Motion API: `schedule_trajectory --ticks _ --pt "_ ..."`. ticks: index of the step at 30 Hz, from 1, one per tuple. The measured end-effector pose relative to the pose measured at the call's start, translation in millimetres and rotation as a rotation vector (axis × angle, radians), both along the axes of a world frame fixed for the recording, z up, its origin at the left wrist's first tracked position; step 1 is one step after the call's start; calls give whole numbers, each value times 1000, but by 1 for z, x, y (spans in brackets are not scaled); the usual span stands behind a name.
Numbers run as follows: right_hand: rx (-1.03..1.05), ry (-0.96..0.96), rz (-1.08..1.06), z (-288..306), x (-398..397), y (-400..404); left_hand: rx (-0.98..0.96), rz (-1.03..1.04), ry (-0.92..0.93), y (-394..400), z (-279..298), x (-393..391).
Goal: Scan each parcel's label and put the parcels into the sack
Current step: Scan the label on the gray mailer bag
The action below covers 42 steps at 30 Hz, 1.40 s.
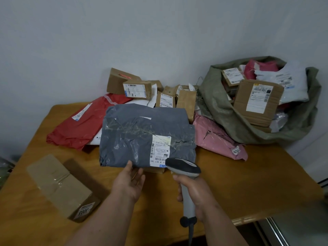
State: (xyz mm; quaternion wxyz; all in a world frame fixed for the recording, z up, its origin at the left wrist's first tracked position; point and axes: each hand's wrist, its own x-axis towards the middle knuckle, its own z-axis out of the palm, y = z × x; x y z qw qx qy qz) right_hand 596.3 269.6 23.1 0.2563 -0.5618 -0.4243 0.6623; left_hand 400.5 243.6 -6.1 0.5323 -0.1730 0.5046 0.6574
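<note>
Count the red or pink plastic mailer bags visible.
3: a red plastic mailer on the table's left, a pink plastic mailer beside the sack, a red one inside the sack. Others may be buried.

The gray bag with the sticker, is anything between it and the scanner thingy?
Nothing visible is. The scanner in the right hand points straight at the white label on the gray parcel, which the left hand holds by its near edge.
</note>
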Motion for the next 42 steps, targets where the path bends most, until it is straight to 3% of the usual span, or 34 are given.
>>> schedule_trajectory --ticks 10,22,24,28,31,34,42 --pt "-45 -36 -8 4 -1 0 51 1 -4 13 7 1" --pt "62 132 -462 35 18 24 651 -83 30 42 127 -7" --pt "-3 229 -495 39 23 29 723 -108 -53 43 142 -2" --pt "-255 688 -358 50 23 42 834 -192 -196 48 165 17" --pt "-268 831 -283 57 33 61 892 -211 -229 64 175 36" --pt "-164 817 -289 73 59 89 895 -213 -249 89 180 59" --pt "299 535 -618 115 149 182 872 -243 -214 170 180 132"
